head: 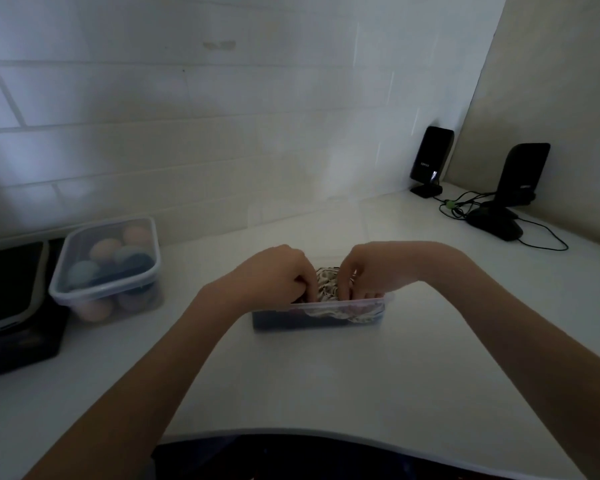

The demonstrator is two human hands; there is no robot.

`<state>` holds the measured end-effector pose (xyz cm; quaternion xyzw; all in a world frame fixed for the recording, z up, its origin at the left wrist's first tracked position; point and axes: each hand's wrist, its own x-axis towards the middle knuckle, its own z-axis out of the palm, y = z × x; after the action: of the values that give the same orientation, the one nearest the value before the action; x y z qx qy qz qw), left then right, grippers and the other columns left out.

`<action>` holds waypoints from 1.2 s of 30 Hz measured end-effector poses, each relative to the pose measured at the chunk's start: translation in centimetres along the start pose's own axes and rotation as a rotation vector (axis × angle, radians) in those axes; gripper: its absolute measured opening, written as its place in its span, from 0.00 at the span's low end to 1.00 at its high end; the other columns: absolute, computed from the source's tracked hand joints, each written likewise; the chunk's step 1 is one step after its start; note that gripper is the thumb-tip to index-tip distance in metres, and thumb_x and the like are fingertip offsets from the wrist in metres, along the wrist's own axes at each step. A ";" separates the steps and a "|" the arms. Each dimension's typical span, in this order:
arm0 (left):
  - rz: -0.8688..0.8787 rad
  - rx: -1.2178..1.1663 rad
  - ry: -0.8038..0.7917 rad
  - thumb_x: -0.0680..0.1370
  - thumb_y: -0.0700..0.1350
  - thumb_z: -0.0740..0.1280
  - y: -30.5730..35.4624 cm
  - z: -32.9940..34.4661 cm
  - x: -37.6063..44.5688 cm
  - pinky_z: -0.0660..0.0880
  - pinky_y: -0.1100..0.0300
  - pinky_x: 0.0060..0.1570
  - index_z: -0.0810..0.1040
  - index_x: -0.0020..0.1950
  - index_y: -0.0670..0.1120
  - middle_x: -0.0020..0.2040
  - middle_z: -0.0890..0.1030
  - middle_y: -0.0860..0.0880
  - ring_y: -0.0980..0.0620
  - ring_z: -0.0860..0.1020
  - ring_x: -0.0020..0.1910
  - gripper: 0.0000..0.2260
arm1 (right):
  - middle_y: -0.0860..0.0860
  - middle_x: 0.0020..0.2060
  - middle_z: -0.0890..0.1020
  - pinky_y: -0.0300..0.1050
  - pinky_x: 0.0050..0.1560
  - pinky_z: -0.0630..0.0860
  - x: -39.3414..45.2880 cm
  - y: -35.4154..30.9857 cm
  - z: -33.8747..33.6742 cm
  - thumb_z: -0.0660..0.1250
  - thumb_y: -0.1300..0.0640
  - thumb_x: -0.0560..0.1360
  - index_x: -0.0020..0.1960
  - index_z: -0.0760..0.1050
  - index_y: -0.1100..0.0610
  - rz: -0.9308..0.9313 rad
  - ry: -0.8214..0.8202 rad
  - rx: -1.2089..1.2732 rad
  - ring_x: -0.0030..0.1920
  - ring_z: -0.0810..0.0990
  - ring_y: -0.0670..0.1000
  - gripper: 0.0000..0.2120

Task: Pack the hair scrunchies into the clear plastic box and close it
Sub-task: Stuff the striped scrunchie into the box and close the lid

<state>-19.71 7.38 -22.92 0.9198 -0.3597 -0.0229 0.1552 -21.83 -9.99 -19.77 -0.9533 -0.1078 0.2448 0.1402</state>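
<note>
Head view — two hands, left [278, 271] and right [368, 268], each grip pinching one patterned scrunchie [326, 289] inside one clear box [326, 311].

Lidded tub [106, 268] of coloured balls

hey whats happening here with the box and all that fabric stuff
A person is packing hair scrunchies into a clear plastic box on a white counter. Both hands, the left hand and the right hand, reach into the open box with fingers curled on a patterned scrunchie, tucking it in. No lid is on the box yet. A second, lidded box sits off to the left.
</note>
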 end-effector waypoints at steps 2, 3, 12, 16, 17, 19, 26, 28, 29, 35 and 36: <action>-0.039 -0.214 0.321 0.67 0.32 0.60 -0.9 0.7 -0.8 0.77 0.57 0.46 0.82 0.33 0.47 0.35 0.83 0.51 0.54 0.79 0.37 0.15 | 0.55 0.37 0.85 0.42 0.36 0.81 0.1 1.1 0.4 0.59 0.71 0.69 0.37 0.81 0.59 -0.049 0.213 0.269 0.35 0.84 0.52 0.14; -0.078 -0.306 0.553 0.67 0.32 0.60 -1.2 1.4 -1.3 0.76 0.58 0.49 0.80 0.32 0.47 0.35 0.83 0.52 0.56 0.79 0.39 0.14 | 0.55 0.36 0.85 0.42 0.36 0.79 0.3 1.8 0.7 0.56 0.72 0.68 0.35 0.79 0.58 -0.079 0.377 0.380 0.34 0.83 0.51 0.16; -0.613 -1.497 0.744 0.71 0.64 0.59 -2.7 4.6 -0.7 0.68 0.46 0.66 0.73 0.59 0.49 0.59 0.78 0.48 0.47 0.75 0.61 0.25 | 0.47 0.61 0.75 0.50 0.64 0.70 3.9 3.8 5.1 0.59 0.43 0.76 0.65 0.70 0.52 0.089 0.725 1.329 0.60 0.75 0.51 0.21; -0.584 -1.535 0.870 0.78 0.56 0.55 -2.1 4.5 -0.4 0.75 0.49 0.55 0.75 0.45 0.52 0.45 0.80 0.49 0.45 0.78 0.51 0.13 | 0.49 0.57 0.80 0.50 0.55 0.77 3.6 3.4 5.2 0.53 0.44 0.79 0.57 0.75 0.52 -0.050 0.697 1.734 0.54 0.80 0.52 0.17; -0.558 -1.527 0.891 0.79 0.56 0.54 -2.1 4.6 -0.4 0.76 0.50 0.53 0.76 0.47 0.53 0.45 0.80 0.49 0.46 0.78 0.51 0.13 | 0.50 0.60 0.79 0.51 0.56 0.76 3.6 3.6 5.3 0.52 0.44 0.80 0.60 0.74 0.52 -0.082 0.714 1.737 0.56 0.79 0.53 0.19; -0.531 -1.491 0.925 0.79 0.56 0.53 -2.2 4.5 -0.4 0.78 0.54 0.46 0.76 0.52 0.54 0.45 0.79 0.49 0.48 0.79 0.48 0.14 | 0.53 0.59 0.79 0.51 0.53 0.76 3.6 3.8 5.3 0.50 0.43 0.80 0.58 0.75 0.53 -0.123 0.716 1.763 0.54 0.79 0.54 0.21; -0.523 -1.447 0.827 0.79 0.55 0.54 -2.7 4.9 -1.0 0.76 0.54 0.46 0.75 0.38 0.49 0.41 0.80 0.48 0.48 0.79 0.43 0.17 | 0.58 0.52 0.79 0.45 0.40 0.77 2.6 4.6 5.4 0.53 0.43 0.78 0.36 0.70 0.57 -0.159 0.528 1.839 0.46 0.80 0.57 0.21; -0.508 -1.404 0.732 0.79 0.51 0.57 -2.9 4.7 -1.6 0.76 0.55 0.42 0.74 0.38 0.48 0.40 0.81 0.51 0.49 0.80 0.40 0.13 | 0.57 0.50 0.81 0.41 0.34 0.78 2.4 5.0 5.6 0.56 0.48 0.78 0.35 0.69 0.57 -0.127 0.462 1.719 0.44 0.81 0.55 0.17; -0.494 -1.402 0.690 0.78 0.48 0.58 -3.1 4.5 -1.9 0.76 0.57 0.40 0.75 0.40 0.47 0.40 0.82 0.52 0.49 0.79 0.40 0.11 | 0.54 0.45 0.82 0.39 0.32 0.78 2.2 5.1 5.6 0.58 0.51 0.77 0.36 0.69 0.56 -0.117 0.442 1.647 0.39 0.81 0.53 0.14; -0.417 -1.394 0.440 0.74 0.37 0.65 -4.6 3.7 -3.0 0.77 0.59 0.38 0.77 0.50 0.46 0.43 0.81 0.45 0.50 0.80 0.39 0.07 | 0.53 0.40 0.79 0.39 0.32 0.75 1.4 6.3 5.5 0.62 0.63 0.75 0.45 0.75 0.55 -0.173 0.413 1.365 0.37 0.78 0.50 0.05; -0.414 -1.391 0.437 0.73 0.35 0.66 -4.7 3.9 -3.1 0.78 0.60 0.36 0.77 0.50 0.46 0.42 0.82 0.45 0.50 0.80 0.37 0.09 | 0.54 0.42 0.80 0.39 0.34 0.77 1.3 6.3 5.5 0.62 0.64 0.75 0.48 0.76 0.55 -0.167 0.407 1.354 0.39 0.79 0.51 0.07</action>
<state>-19.51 11.69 -28.23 0.6421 -0.0435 -0.0903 0.7601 -22.60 -14.32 -27.00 -0.6721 0.0239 0.0634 0.7374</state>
